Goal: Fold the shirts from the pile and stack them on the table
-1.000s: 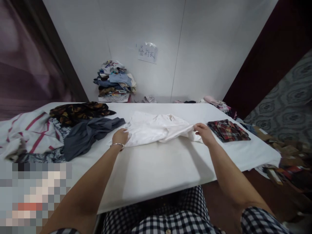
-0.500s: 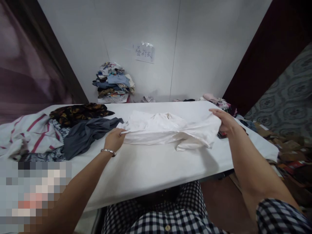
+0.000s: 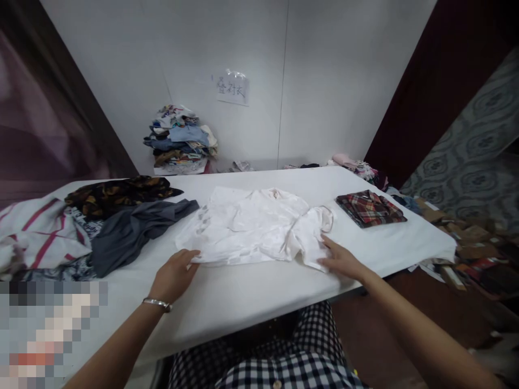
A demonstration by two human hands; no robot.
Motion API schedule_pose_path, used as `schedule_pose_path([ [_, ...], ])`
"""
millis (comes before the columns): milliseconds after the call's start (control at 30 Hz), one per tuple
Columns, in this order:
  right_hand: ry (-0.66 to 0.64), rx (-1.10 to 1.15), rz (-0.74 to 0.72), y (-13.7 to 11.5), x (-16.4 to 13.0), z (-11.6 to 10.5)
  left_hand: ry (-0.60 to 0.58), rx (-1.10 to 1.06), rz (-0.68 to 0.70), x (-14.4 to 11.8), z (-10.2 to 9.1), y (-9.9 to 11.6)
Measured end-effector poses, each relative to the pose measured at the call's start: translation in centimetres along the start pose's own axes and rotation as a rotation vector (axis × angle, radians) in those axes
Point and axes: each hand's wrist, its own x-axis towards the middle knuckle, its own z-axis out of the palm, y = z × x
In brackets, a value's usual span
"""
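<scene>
now both arms outstretched; left hand [image 3: 173,274] and right hand [image 3: 339,261] flat, fingers loosely spread, touching white shirt [image 3: 253,227] hem.

soft even light, warped edges

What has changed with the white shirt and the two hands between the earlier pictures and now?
The white shirt, held up at both ends before, now lies spread flat on the table. The right hand let go of its raised end and rests open on the near right corner. The left hand drew back to the near left edge. The plaid shirt, grey garment and striped cloth stayed in place.
</scene>
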Motion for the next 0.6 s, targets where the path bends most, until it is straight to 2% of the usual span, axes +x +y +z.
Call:
schedule_pose_path([
  [67, 0.009, -0.045, -0.048, 0.6, -0.7, 0.3, -0.054, 0.035, -0.031, -0.6, 0.3, -0.1],
  [167, -0.081, -0.095, 0.003, -0.4, -0.4, -1.5, -0.108, 0.066, -0.043, -1.4, 0.5, -0.3],
  [233, -0.233, -0.122, 0.079, -2.7, 0.5, -3.7, -0.133, 0.078, -0.047, -2.1, 0.4, -0.3],
  [300, -0.354, -0.088, 0.097, -6.2, 2.0, -5.7, -0.138, 0.082, -0.053, -2.7, 0.2, -0.2],
  [367, -0.315, 0.055, 0.001, -10.3, 4.1, -6.4, -0.120, 0.077, -0.061, -3.2, 0.0, -0.1],
  [467, -0.175, 0.485, -0.163, -15.5, 8.0, -5.2, -0.105, 0.064, -0.097, -3.6, 0.0, -0.1],
  [533, -0.128, 0.573, -0.259, -17.1, 10.4, -3.7, -0.119, 0.053, -0.129, -3.8, 0.1, -0.3],
  [600, -0.047, 0.425, -0.278, -16.5, 12.2, -2.7, -0.133, 0.038, -0.150, -3.8, 0.2, -0.8],
])
